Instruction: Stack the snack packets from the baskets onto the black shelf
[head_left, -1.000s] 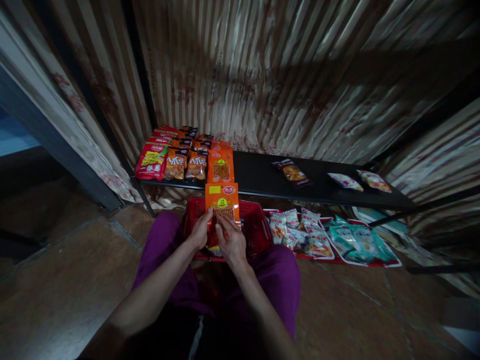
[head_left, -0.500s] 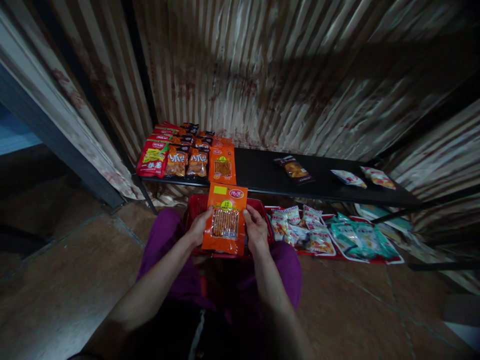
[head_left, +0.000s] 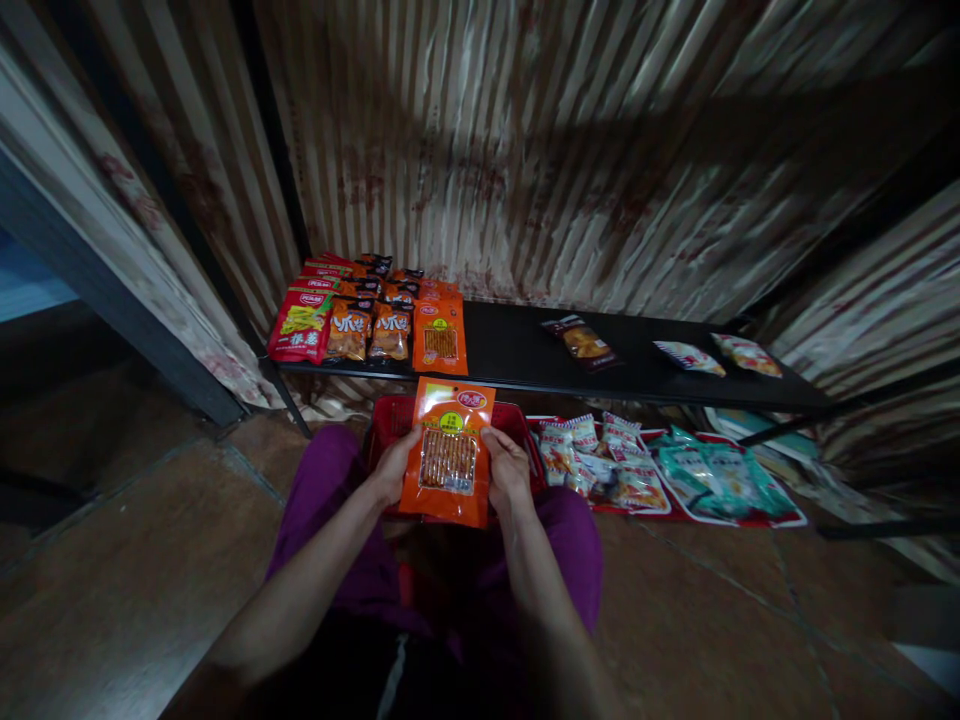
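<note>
Clamping orange snack-stick packet (head_left: 448, 462) by side edges between left hand (head_left: 395, 468) and right hand (head_left: 510, 468) over red basket (head_left: 391, 416), not yet shelved, matching packets (head_left: 440, 338) already on black shelf (head_left: 502, 345).

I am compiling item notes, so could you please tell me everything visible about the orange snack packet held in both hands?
The orange snack packet is a flat, glossy, plastic-looking pouch. Its clear window shows a row of thin brown sticks; above are a round yellow-green label, a reddish oval logo and a yellowish patch. No opening shows. Its printed face is toward the camera, over the red basket in this view. The left hand and right hand hold its side edges.
</note>
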